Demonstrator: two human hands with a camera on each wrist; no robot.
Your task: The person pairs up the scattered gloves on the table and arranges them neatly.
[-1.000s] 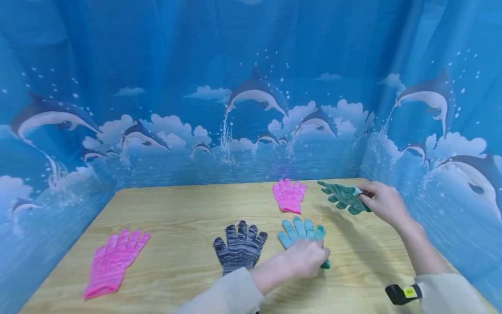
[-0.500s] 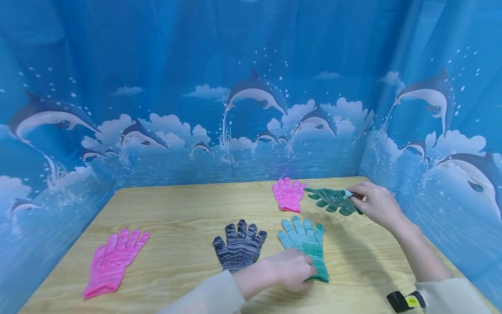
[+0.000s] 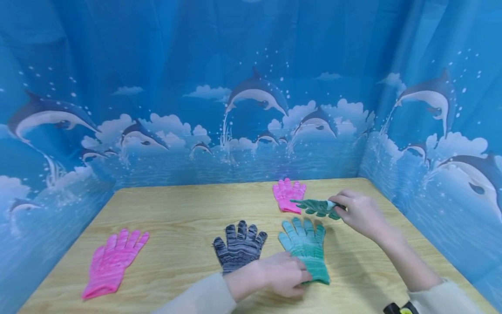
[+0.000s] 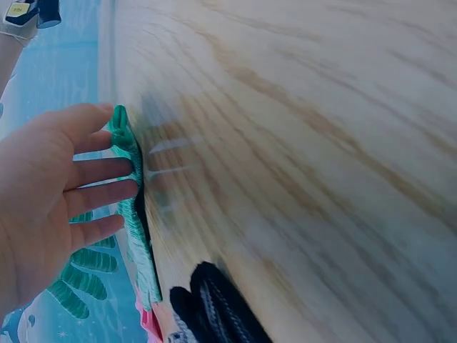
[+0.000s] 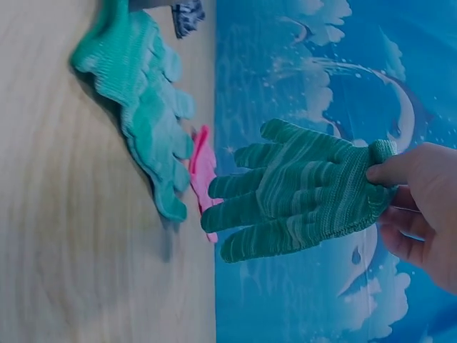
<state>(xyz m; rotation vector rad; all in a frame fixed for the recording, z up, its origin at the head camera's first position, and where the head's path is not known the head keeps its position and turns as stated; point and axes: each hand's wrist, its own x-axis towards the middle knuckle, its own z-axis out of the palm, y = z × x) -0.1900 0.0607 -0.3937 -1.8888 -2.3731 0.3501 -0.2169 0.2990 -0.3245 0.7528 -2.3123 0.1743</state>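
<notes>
A teal-green glove (image 3: 303,246) lies flat, palm down, on the wooden table (image 3: 176,209). My left hand (image 3: 292,274) rests on its cuff with straight fingers; the left wrist view shows these fingers (image 4: 107,193) against the glove's edge (image 4: 134,214). My right hand (image 3: 340,208) pinches the cuff of a darker green glove (image 3: 317,207) and holds it in the air just beyond the teal one, fingers pointing left. In the right wrist view this held glove (image 5: 307,189) hangs from the thumb and fingers (image 5: 400,171), with the teal glove (image 5: 139,93) below.
A dark striped glove (image 3: 239,244) lies left of the teal one. A small pink glove (image 3: 289,194) sits at the back. A larger pink glove (image 3: 113,261) lies at the front left. Blue dolphin-print curtains (image 3: 251,109) enclose the table on three sides.
My right hand has carried the dark green glove leftward and nearer, from the back right to just beyond the teal glove. My left hand has slid back to the teal glove's cuff.
</notes>
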